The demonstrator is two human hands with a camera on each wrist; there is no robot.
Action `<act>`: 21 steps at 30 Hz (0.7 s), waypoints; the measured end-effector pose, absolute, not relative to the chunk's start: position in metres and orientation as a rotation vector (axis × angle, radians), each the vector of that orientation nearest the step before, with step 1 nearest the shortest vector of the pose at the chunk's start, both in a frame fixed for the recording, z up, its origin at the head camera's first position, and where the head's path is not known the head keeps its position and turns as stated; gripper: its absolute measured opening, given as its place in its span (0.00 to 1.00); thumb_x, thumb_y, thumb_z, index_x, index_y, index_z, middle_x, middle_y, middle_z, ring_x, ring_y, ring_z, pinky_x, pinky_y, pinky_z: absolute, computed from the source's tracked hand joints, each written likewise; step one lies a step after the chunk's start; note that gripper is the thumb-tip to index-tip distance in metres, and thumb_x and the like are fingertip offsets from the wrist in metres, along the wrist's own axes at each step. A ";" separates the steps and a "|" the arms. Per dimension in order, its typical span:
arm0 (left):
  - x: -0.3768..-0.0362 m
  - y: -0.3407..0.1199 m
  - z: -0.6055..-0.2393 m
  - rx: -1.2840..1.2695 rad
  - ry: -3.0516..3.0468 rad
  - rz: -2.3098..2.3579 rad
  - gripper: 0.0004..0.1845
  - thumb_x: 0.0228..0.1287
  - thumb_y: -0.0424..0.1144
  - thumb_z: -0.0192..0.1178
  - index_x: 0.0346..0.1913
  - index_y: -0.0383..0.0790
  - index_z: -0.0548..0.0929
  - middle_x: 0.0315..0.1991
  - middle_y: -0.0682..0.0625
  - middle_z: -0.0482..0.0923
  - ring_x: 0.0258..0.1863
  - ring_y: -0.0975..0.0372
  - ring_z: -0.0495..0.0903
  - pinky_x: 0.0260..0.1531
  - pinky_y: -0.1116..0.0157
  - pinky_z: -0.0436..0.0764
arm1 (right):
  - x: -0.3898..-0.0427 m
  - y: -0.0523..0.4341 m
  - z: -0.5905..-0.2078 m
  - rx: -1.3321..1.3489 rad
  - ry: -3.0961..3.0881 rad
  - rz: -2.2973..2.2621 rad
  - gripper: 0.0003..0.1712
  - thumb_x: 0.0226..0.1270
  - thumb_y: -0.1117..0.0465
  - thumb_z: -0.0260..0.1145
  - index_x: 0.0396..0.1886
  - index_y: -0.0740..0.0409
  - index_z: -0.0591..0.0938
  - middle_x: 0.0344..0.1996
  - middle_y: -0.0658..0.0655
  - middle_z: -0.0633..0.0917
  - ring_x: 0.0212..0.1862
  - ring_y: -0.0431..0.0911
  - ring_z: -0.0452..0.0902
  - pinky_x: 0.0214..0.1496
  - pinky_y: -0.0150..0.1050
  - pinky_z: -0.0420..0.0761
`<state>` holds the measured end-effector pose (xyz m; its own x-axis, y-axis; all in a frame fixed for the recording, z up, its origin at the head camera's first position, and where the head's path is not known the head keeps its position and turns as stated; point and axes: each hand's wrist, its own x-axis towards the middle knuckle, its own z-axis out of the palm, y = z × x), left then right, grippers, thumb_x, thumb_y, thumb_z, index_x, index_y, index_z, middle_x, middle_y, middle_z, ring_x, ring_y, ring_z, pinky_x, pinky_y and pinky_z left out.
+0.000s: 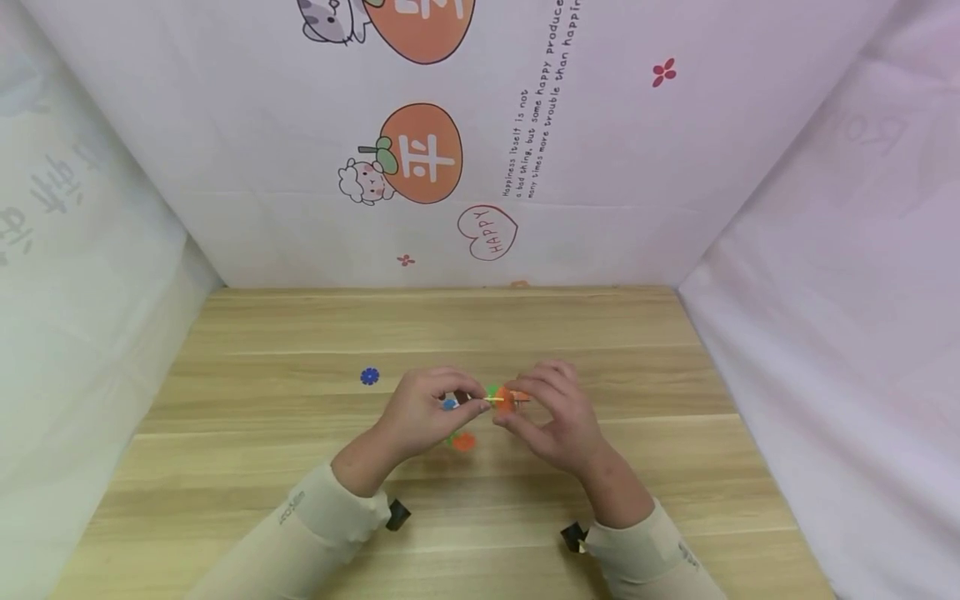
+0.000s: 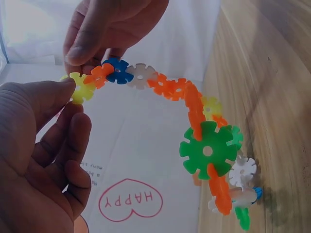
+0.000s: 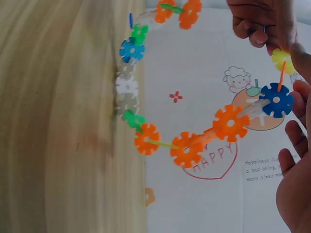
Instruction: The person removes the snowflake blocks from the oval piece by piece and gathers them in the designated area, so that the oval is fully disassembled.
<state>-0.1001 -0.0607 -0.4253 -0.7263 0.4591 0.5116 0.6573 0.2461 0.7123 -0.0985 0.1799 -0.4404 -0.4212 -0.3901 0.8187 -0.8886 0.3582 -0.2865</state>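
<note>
The left hand (image 1: 420, 417) pinches a yellow disc (image 2: 81, 88) at one end of a chain of snowflake discs (image 2: 194, 116), thumb and forefinger closed on its rim. Just beside it, the right hand (image 1: 558, 421) pinches the neighbouring orange and blue discs, fingertips nearly touching the left's.

From the two hands the chain arcs outward and down toward the wooden table (image 1: 300, 467), passing a large green disc (image 2: 208, 151); its far end seems to rest on or near the tabletop. Its long axis runs from the hands down to the wood, curved rather than straight.

Likely trouble: the slotted joints look shallow, so a twist or pull at the pinched end could pop a link and drop the hanging part. A loose blue disc (image 1: 369, 377) lies farther out, left of the left hand.
</note>
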 end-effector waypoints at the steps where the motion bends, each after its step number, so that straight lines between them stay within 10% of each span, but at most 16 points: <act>1: -0.100 -0.061 -0.426 -1.057 -2.313 -1.475 0.02 0.65 0.38 0.73 0.38 0.50 0.90 0.39 0.61 0.87 0.36 0.70 0.84 0.34 0.65 0.83 | -0.098 0.181 -0.443 1.098 -2.005 0.982 0.24 0.66 0.45 0.76 0.47 0.60 0.88 0.42 0.54 0.88 0.46 0.52 0.79 0.55 0.48 0.70; 21: -0.099 -0.063 -0.429 -1.101 -2.231 -1.402 0.02 0.67 0.32 0.71 0.36 0.41 0.87 0.35 0.55 0.86 0.34 0.67 0.81 0.34 0.61 0.85 | -0.097 0.176 -0.451 1.059 -2.045 0.994 0.19 0.68 0.46 0.74 0.45 0.57 0.89 0.40 0.52 0.91 0.44 0.51 0.80 0.53 0.49 0.72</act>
